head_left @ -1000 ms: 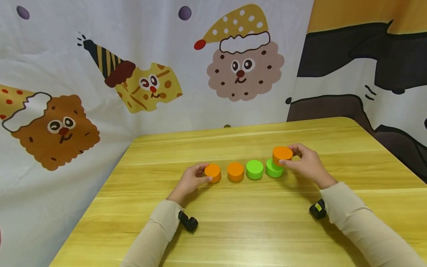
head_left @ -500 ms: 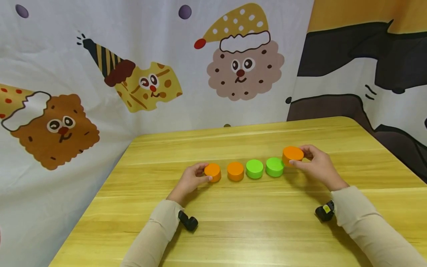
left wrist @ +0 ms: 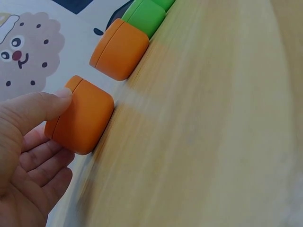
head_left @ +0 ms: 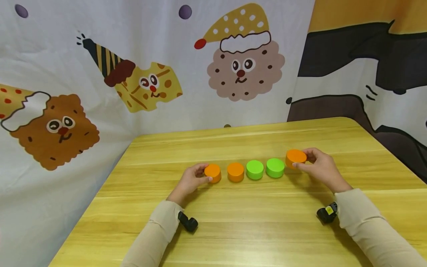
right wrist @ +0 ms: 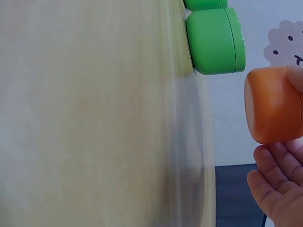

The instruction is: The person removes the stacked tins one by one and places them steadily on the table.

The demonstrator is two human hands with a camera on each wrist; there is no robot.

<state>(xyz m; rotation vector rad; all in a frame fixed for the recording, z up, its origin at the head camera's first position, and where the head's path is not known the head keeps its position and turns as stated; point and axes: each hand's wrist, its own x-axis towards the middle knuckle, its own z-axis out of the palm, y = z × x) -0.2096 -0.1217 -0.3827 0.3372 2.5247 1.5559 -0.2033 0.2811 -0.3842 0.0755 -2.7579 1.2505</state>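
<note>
In the head view, my left hand [head_left: 191,181] pinches a small round orange container [head_left: 213,172] at the row's left end, thumb on its near side and fingers behind. The left wrist view shows a lid seam round this left orange container [left wrist: 84,118], which sits at the tabletop. My right hand [head_left: 323,167] grips another orange container [head_left: 295,157], raised off the table just right of the row. Its flat base shows in the right wrist view, where the orange container [right wrist: 272,106] hangs beside a green container [right wrist: 214,41].
Between the hands, a free-standing orange container [head_left: 235,171] and two green ones, the left green container [head_left: 255,169] and the right green container [head_left: 275,167], form a line on the wooden table [head_left: 233,222]. A cartoon-printed curtain [head_left: 193,111] hangs behind the table.
My right hand has carried its orange container rightward, from over the right green container to beside it, and lately a little lower. The left hand and the standing containers have stayed put.
</note>
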